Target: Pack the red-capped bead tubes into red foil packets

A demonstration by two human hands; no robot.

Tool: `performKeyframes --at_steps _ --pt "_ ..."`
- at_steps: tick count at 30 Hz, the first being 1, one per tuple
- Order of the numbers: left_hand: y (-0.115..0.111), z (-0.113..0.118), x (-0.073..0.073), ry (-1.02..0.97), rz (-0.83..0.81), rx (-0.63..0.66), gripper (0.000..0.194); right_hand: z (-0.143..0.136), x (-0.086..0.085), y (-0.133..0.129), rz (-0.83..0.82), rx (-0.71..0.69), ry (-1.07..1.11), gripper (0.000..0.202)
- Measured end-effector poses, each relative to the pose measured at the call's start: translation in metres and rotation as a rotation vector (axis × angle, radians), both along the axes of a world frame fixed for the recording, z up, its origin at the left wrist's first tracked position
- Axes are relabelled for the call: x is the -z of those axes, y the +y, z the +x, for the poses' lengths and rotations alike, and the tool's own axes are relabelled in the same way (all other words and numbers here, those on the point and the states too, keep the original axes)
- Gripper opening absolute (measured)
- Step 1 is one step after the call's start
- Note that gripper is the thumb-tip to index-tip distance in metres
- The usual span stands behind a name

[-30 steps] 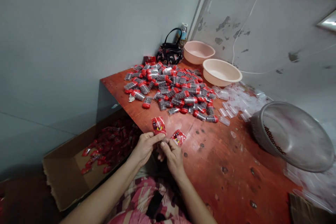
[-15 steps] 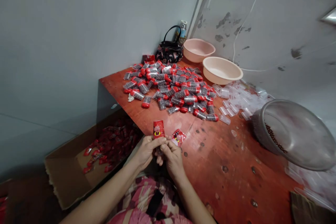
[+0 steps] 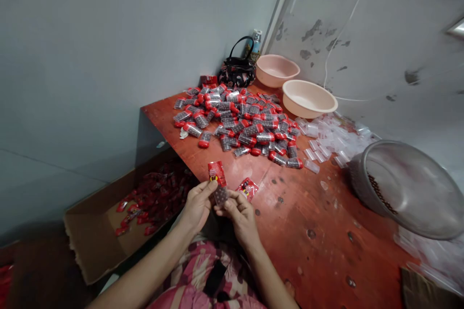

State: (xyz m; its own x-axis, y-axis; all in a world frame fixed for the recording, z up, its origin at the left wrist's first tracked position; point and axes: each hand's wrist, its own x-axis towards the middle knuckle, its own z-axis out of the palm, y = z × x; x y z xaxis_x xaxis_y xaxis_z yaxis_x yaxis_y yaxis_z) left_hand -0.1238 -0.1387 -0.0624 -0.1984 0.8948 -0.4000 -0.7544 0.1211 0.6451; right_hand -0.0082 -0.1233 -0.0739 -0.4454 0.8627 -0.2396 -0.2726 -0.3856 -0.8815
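Between thumb and fingers, my left hand (image 3: pixel 197 206) grips a small red printed packet (image 3: pixel 217 170) upright above the table edge. My right hand (image 3: pixel 241 216) pinches a small clear container of dark round balls (image 3: pixel 220 196), held just below the packet; its lower end is hidden by my fingers. Past my right fingers, another red packet (image 3: pixel 248 187) lies on the red tabletop (image 3: pixel 297 203). Beyond both hands spreads a heap of clear, red-capped containers (image 3: pixel 250 128) filled with similar dark balls.
Left of the table, a cardboard box (image 3: pixel 92 246) holds many red packets. At right are loose clear plastic containers (image 3: pixel 321 147) and a grey bowl (image 3: pixel 416 188) with dark balls. Two pale basins (image 3: pixel 308 101), a black handbag (image 3: pixel 237 70) and a flask stand at the back.
The container of balls has come into view below the packet, formerly mostly hidden by my fingers. My hands have moved slightly apart, and the packet has shifted a little left and up.
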Motion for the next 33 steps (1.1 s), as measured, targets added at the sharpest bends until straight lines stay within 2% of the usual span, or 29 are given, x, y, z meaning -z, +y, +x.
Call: performKeyframes --at_steps 5,10,12,14,16,18,20,21,23,25,27,30,33 --pt "-0.007 0.010 0.005 -0.046 -0.029 0.012 0.018 -0.005 0.005 0.001 -0.082 0.098 0.023 0.023" --pt "-0.014 0.005 0.004 -0.070 -0.015 0.003 0.015 -0.019 0.006 0.008 -0.102 0.089 0.003 0.025" --pt "-0.018 -0.008 0.005 -0.078 -0.011 -0.061 0.014 -0.025 0.002 0.009 -0.096 0.047 -0.003 0.026" --pt "-0.023 -0.024 0.007 -0.100 -0.028 -0.209 0.017 -0.026 -0.003 0.010 -0.080 0.012 -0.008 0.026" --pt "-0.030 -0.039 0.011 -0.101 -0.076 -0.359 0.022 -0.019 -0.008 0.013 -0.045 0.024 -0.019 0.024" --pt "-0.034 -0.047 0.014 -0.037 -0.140 -0.390 0.027 -0.004 -0.013 0.019 0.006 0.073 -0.046 0.020" --pt "-0.034 -0.043 0.016 0.140 -0.164 -0.307 0.031 0.015 -0.016 0.024 0.054 0.129 -0.095 0.018" --pt "-0.032 -0.038 0.016 0.292 -0.136 -0.240 0.033 0.025 -0.016 0.027 0.072 0.152 -0.124 0.018" --pt "-0.021 -0.022 0.016 0.692 0.014 -0.069 0.037 0.040 -0.016 0.031 0.095 0.181 -0.177 0.019" --pt "-0.005 -0.005 0.018 1.102 0.234 0.112 0.038 0.051 -0.013 0.032 0.107 0.193 -0.219 0.020" --pt "0.012 0.009 0.023 1.393 0.392 0.245 0.040 0.057 -0.010 0.030 0.114 0.199 -0.243 0.020" --pt "0.028 0.021 0.033 1.634 0.448 0.317 0.034 0.062 -0.007 0.027 0.125 0.198 -0.258 0.021" --pt "0.033 0.024 0.040 1.696 0.447 0.291 0.028 0.067 -0.006 0.027 0.149 0.191 -0.281 0.022"
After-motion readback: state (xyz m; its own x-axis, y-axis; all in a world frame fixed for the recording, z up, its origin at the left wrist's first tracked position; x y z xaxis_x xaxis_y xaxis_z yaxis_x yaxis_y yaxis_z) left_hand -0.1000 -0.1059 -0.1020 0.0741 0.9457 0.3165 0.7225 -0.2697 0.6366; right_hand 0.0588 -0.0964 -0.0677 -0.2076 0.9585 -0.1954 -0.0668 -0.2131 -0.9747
